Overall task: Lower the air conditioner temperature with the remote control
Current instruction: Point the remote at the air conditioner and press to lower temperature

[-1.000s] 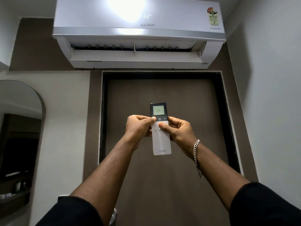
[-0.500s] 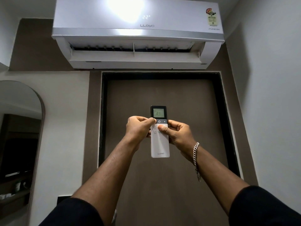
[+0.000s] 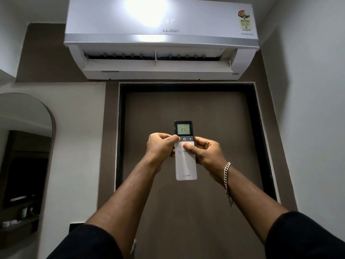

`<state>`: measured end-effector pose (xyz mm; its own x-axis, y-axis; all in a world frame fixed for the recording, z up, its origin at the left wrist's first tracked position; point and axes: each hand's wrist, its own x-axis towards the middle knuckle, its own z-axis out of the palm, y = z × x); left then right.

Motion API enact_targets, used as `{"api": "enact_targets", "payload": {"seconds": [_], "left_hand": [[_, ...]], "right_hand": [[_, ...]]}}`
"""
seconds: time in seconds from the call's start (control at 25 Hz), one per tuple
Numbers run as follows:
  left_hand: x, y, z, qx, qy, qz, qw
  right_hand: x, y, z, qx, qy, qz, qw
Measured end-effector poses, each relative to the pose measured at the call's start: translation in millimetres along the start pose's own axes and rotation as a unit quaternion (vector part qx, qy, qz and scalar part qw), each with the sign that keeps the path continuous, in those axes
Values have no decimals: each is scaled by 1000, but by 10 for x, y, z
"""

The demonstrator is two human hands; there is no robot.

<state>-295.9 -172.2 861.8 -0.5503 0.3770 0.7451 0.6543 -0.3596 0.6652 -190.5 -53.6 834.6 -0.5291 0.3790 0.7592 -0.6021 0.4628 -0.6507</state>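
Observation:
A white remote control (image 3: 186,168) with a dark top is held upright in front of me, its lit screen reading 21. My left hand (image 3: 160,147) grips its left side, thumb on the button at the left end of the dark strip. My right hand (image 3: 206,154) holds its right side, thumb resting on the white keypad. High on the wall hangs the white air conditioner (image 3: 161,37), flap open, its front display showing 21.
A brown door (image 3: 186,212) in a dark frame stands behind the remote. An arched mirror (image 3: 24,161) is on the left wall. A plain white wall (image 3: 313,128) runs along the right. A silver bracelet (image 3: 226,174) circles my right wrist.
The remote's screen went from 22 to 21, and the air conditioner's display followed from 22 to 21. Both hands and the remote dipped slightly, still holding it.

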Motion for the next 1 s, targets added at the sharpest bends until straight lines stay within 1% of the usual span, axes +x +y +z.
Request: {"api": "enact_targets", "payload": {"seconds": [0.24,0.4,0.56,1.0], "left_hand": [[-10,12,-12,-28,-12,-14,999],[-31,31,1,-8,-16,-1,1000],[-52,70,38,-14,2,2,1000],[-76,68,108,9,-15,18,1000]], "right_hand": [[-10,-29,-16,-2,8,4,1000],[-17,-34,-16,-6,9,8,1000],[-24,-66,-30,-8,12,6,1000],[-77,-79,-106,-17,21,19,999]]}}
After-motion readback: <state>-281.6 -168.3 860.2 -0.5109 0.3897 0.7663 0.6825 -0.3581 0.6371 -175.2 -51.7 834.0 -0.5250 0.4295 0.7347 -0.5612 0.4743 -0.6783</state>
